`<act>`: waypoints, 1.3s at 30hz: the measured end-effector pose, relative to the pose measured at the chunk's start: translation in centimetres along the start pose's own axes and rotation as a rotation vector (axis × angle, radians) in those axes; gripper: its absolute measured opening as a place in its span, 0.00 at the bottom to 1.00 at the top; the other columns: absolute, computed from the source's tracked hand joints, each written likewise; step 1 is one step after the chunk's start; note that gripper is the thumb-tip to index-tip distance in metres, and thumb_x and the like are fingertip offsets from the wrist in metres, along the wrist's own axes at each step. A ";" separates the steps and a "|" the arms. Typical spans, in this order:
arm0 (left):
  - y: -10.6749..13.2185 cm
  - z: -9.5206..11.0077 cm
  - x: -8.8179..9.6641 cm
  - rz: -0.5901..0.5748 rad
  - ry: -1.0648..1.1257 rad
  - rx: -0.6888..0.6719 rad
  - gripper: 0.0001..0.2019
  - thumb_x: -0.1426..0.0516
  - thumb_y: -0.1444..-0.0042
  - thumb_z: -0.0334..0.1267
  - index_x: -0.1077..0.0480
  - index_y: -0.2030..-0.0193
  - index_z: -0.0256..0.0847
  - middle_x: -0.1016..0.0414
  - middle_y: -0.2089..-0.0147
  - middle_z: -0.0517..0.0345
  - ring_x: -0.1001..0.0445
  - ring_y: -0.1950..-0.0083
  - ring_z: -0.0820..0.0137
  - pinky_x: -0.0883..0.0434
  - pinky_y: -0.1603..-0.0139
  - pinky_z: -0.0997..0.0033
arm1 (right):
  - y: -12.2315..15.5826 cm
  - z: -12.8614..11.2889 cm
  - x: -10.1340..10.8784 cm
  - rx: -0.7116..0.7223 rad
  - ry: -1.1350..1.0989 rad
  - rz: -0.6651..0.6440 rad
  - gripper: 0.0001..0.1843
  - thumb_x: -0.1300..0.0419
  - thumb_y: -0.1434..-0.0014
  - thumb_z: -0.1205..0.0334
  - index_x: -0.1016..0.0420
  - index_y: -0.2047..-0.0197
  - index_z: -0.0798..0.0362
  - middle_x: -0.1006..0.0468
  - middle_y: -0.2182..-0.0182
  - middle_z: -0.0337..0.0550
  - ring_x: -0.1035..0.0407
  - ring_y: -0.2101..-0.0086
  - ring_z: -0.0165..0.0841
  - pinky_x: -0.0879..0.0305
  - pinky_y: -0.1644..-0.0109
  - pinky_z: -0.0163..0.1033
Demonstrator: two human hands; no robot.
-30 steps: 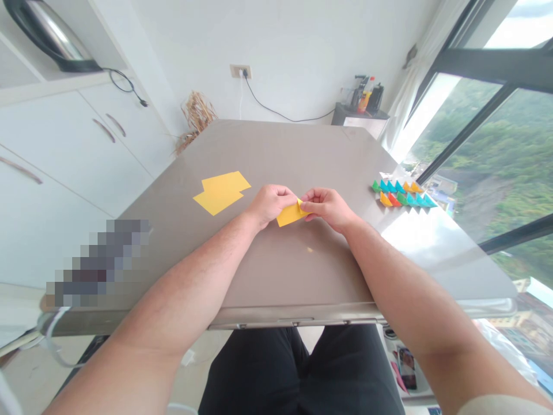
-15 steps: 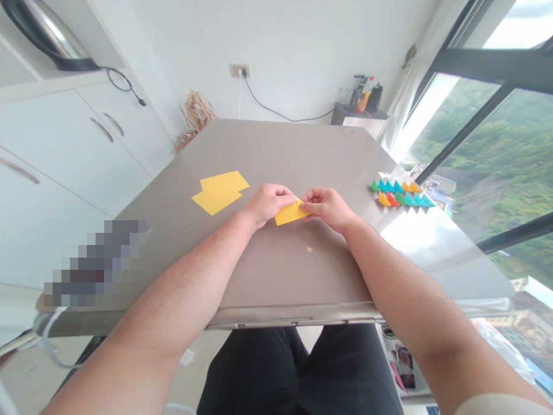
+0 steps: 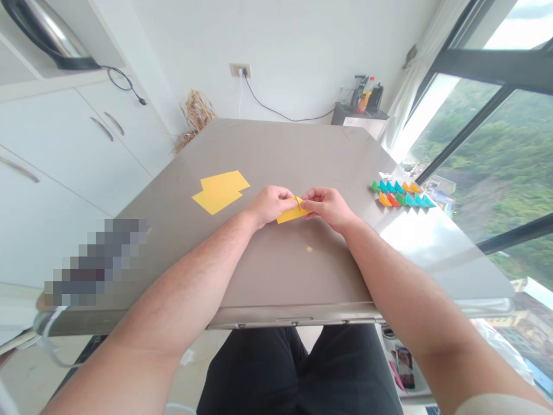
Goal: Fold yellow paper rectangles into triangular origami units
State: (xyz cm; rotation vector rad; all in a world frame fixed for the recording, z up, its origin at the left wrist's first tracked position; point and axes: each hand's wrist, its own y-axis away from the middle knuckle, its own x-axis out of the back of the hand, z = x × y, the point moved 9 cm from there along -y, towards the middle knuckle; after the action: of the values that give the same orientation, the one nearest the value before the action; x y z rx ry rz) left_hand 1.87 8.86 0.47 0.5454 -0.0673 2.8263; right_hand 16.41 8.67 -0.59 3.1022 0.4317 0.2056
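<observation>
Between my two hands is a small folded piece of yellow paper [image 3: 291, 215], held just over the middle of the table. My left hand [image 3: 272, 204] pinches its upper left part between thumb and fingers. On the other side my right hand [image 3: 325, 206] grips the right end, thumb on top. A flap at the paper's upper edge is bent where the fingertips almost meet. The fingers cover part of the paper. Left of my hands, flat yellow sheets [image 3: 220, 193] lie overlapping on the table.
Two rows of small folded paper boats [image 3: 401, 199] in green, blue, orange and red stand at the right of the brown-grey table [image 3: 276, 271]. A blurred-out dark object [image 3: 97, 262] lies at the left edge. An open drawer [image 3: 400, 369] holds a phone at lower right.
The flap at the paper's upper edge is folded down further, and the visible yellow strip looks narrower. Both hands stay in nearly the same place.
</observation>
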 end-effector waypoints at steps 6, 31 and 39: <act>0.1 0.1 0.4 0.076 -0.059 0.009 0.10 0.40 0.51 0.44 0.24 0.73 0.40 0.28 0.73 0.59 0.35 0.71 0.72 0.41 0.72 0.71 | 0.1 -0.2 0.1 0.014 0.007 0.023 0.07 0.31 0.49 0.58 0.22 0.69 0.51 0.20 0.69 0.41 0.24 0.65 0.34 0.23 0.61 0.39; -0.5 -0.4 0.5 0.073 0.115 -0.053 0.09 0.36 0.52 0.43 0.23 0.70 0.39 0.22 0.68 0.56 0.27 0.65 0.68 0.32 0.63 0.68 | 0.1 -0.4 -0.1 -0.002 -0.037 0.009 0.08 0.29 0.53 0.60 0.24 0.71 0.51 0.23 0.71 0.39 0.26 0.65 0.33 0.24 0.61 0.39; -0.3 -0.1 0.5 0.073 0.090 -0.048 0.08 0.36 0.52 0.42 0.22 0.70 0.39 0.23 0.69 0.56 0.27 0.65 0.69 0.33 0.63 0.68 | 0.0 -0.1 -0.1 -0.008 -0.038 0.006 0.08 0.29 0.53 0.61 0.24 0.72 0.51 0.23 0.71 0.39 0.26 0.65 0.34 0.23 0.61 0.40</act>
State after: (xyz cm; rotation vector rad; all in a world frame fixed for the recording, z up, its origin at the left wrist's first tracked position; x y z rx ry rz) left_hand 1.44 9.27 0.55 0.4132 -0.1396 2.9072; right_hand 16.34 8.63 -0.50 3.0942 0.4200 0.1470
